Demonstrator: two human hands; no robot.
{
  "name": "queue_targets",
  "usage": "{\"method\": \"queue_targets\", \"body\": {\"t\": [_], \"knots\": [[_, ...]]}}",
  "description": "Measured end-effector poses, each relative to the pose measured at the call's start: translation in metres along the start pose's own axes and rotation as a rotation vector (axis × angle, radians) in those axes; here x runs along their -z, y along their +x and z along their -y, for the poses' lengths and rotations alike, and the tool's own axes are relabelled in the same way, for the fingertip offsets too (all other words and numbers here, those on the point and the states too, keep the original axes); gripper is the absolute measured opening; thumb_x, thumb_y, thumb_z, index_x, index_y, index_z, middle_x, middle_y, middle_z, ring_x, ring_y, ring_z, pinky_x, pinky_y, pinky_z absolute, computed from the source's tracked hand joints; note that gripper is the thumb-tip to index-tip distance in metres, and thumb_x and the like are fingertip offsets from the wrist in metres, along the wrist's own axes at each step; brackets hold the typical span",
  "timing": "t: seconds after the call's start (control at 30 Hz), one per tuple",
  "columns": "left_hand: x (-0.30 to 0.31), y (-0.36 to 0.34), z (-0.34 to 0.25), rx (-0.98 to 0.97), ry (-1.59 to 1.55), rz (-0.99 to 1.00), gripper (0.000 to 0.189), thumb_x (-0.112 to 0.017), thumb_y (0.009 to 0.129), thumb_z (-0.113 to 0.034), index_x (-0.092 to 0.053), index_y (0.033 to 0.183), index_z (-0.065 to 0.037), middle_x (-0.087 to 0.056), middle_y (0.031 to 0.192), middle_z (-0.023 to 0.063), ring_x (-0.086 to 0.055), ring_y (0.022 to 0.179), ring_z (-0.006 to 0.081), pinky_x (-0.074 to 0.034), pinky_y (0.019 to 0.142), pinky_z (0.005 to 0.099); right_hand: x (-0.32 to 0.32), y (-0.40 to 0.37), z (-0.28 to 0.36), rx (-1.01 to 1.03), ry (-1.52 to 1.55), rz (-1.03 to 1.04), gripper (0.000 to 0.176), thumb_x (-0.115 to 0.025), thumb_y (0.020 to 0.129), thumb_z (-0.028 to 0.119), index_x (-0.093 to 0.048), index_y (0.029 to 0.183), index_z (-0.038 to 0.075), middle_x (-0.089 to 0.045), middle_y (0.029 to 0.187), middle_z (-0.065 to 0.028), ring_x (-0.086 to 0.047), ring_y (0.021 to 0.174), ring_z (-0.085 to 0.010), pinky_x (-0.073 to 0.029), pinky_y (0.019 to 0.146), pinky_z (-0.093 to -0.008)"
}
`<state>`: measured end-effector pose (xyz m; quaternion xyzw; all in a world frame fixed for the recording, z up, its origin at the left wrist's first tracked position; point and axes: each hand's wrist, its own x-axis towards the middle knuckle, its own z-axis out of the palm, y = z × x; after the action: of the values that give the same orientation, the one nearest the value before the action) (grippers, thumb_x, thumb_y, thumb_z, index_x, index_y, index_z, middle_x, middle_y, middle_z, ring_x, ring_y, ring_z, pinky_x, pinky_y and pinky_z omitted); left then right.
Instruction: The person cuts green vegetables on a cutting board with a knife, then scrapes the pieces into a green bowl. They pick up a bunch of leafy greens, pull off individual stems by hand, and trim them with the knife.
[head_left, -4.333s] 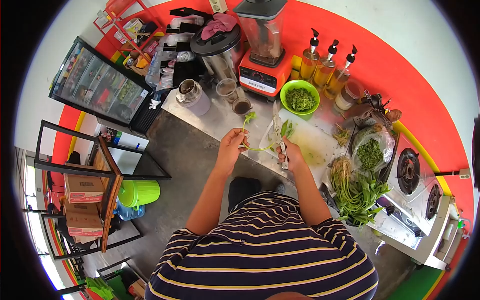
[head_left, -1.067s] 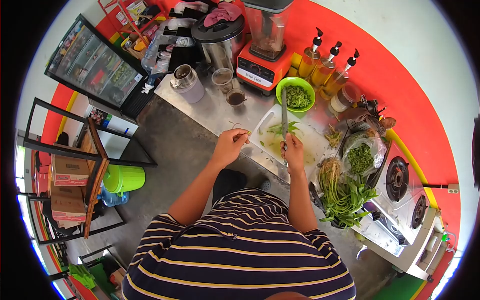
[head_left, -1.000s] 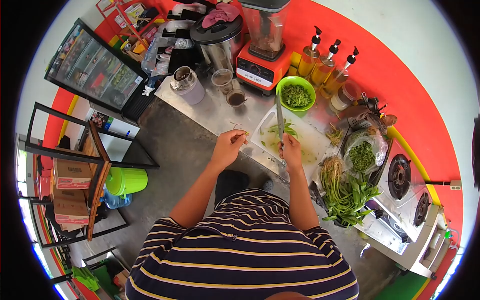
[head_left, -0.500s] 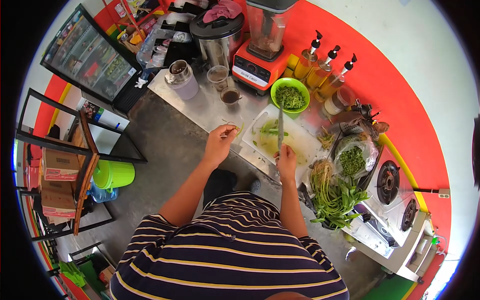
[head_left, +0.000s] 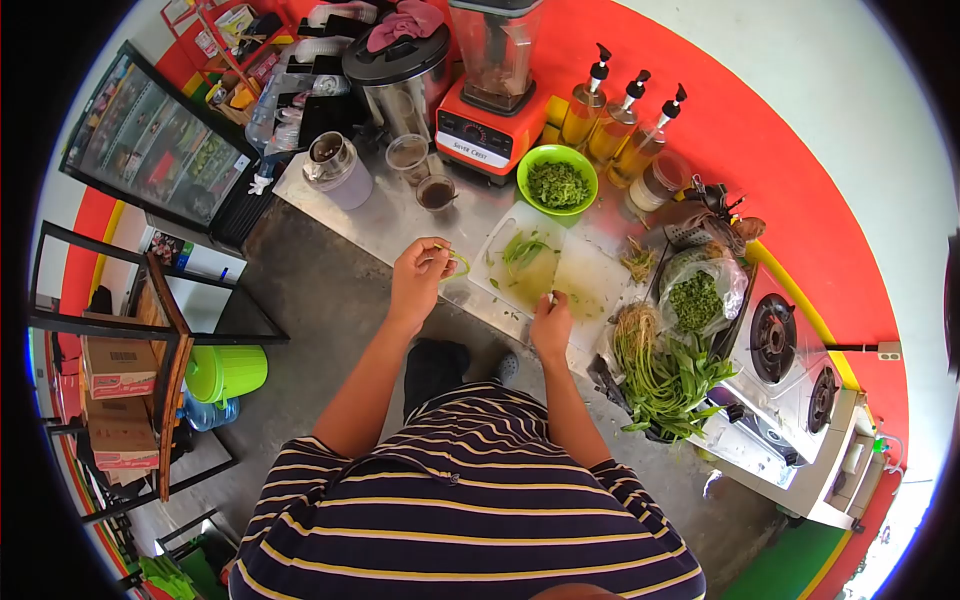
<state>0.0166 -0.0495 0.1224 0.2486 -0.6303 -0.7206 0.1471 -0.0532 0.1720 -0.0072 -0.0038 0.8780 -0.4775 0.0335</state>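
Note:
My left hand (head_left: 418, 280) is raised at the counter's front edge, pinching a thin green stem (head_left: 460, 264) that curves out beyond the fingers. My right hand (head_left: 551, 328) grips a knife (head_left: 553, 297) over the near side of the white cutting board (head_left: 597, 278); its blade is hard to make out now. Cut green leaves (head_left: 524, 251) lie on the board's wet left part. Behind the board stands a lime-green bowl (head_left: 524, 192) holding chopped greens (head_left: 558, 185). To the right lies a bundle of leafy green stems (head_left: 662, 382) with roots, beside a plastic bag (head_left: 728, 283) of chopped greens (head_left: 697, 301).
A red blender (head_left: 482, 128), several pump bottles (head_left: 636, 152) of yellow liquid and a cup of dark liquid (head_left: 436, 193) stand along the back. A gas stove (head_left: 745, 345) is at the right. Cardboard boxes (head_left: 120, 370) sit on a rack at the left.
The view has shifted slightly. My left hand has lifted, and more of the stem shows. In my right hand the knife has turned, so its blade no longer shows broadly across the board.

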Motion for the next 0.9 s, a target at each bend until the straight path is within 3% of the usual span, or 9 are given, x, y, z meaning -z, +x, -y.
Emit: {"method": "queue_targets", "body": {"t": [0.1,0.33,0.43,0.53,0.63,0.77,0.9], "knots": [[-0.004,0.002,-0.002,-0.001,-0.010,0.021,0.015,-0.060,0.101,-0.012,-0.063,0.112,-0.003,-0.067,0.100,0.0051,-0.066,0.093,0.0139,-0.054,0.084,0.0296,0.001,0.002,0.011,0.019,0.076,0.082,0.033,-0.056,0.098,0.021,-0.060,0.116,-0.007,-0.070,0.079,-0.0217,-0.069,0.075,-0.0371,-0.052,0.070,-0.0457],[-0.015,0.010,-0.009,0.015,-0.055,0.108,0.014,-0.063,0.097,-0.008,-0.063,0.110,-0.003,-0.068,0.103,0.0067,-0.068,0.097,0.0160,-0.053,0.085,0.0295,0.027,0.016,0.006,-0.155,0.168,-0.018,0.035,-0.057,0.099,0.024,-0.062,0.115,-0.007,-0.068,0.072,-0.0163,-0.067,0.066,-0.0272,-0.051,0.065,-0.0397],[-0.023,0.016,-0.007,0.051,-0.108,0.130,0.013,-0.064,0.096,-0.008,-0.063,0.108,-0.003,-0.069,0.102,0.0067,-0.067,0.096,0.0155,-0.053,0.085,0.0290,0.049,0.028,0.005,-0.207,0.265,-0.034,0.034,-0.059,0.099,0.026,-0.067,0.102,-0.006,-0.063,0.063,-0.0101,-0.060,0.056,-0.0190,-0.048,0.057,-0.0361],[-0.041,0.026,0.003,-0.009,0.011,0.221,0.011,-0.066,0.095,-0.006,-0.063,0.105,-0.001,-0.069,0.101,0.0072,-0.067,0.097,0.0154,-0.052,0.084,0.0281,0.078,0.029,0.030,-0.317,0.420,0.031,0.039,-0.060,0.100,0.031,-0.066,0.084,-0.004,-0.055,0.058,-0.0026,-0.048,0.045,-0.0099,-0.037,0.044,-0.0303],[-0.072,0.031,0.016,-0.051,0.015,0.332,0.011,-0.067,0.093,-0.004,-0.064,0.103,0.000,-0.070,0.100,0.0079,-0.067,0.097,0.0152,-0.051,0.084,0.0281,0.097,0.026,0.035,-0.254,0.514,0.032,0.037,-0.060,0.100,0.030,-0.067,0.083,-0.003,-0.055,0.058,-0.0017,-0.047,0.045,-0.0081,-0.036,0.043,-0.0278],[-0.108,0.033,0.044,-0.066,0.033,0.458,0.010,-0.068,0.091,-0.003,-0.065,0.101,0.000,-0.071,0.099,0.0077,-0.066,0.093,0.0141,-0.051,0.085,0.0285,0.116,0.021,0.027,-0.143,0.452,0.069,0.026,-0.063,0.098,0.024,-0.067,0.098,-0.002,-0.057,0.063,-0.0021,-0.047,0.045,-0.0074,-0.037,0.043,-0.0260],[-0.119,0.039,0.083,-0.073,0.299,0.473,0.007,-0.068,0.089,-0.001,-0.067,0.096,-0.001,-0.071,0.092,0.0058,-0.065,0.085,0.0115,-0.050,0.079,0.0273,0.120,0.010,0.006,-0.102,0.451,0.157,0.025,-0.064,0.098,0.021,-0.065,0.107,-0.002,-0.061,0.069,-0.0025,-0.052,0.047,-0.0090,-0.041,0.045,-0.0265]]}}
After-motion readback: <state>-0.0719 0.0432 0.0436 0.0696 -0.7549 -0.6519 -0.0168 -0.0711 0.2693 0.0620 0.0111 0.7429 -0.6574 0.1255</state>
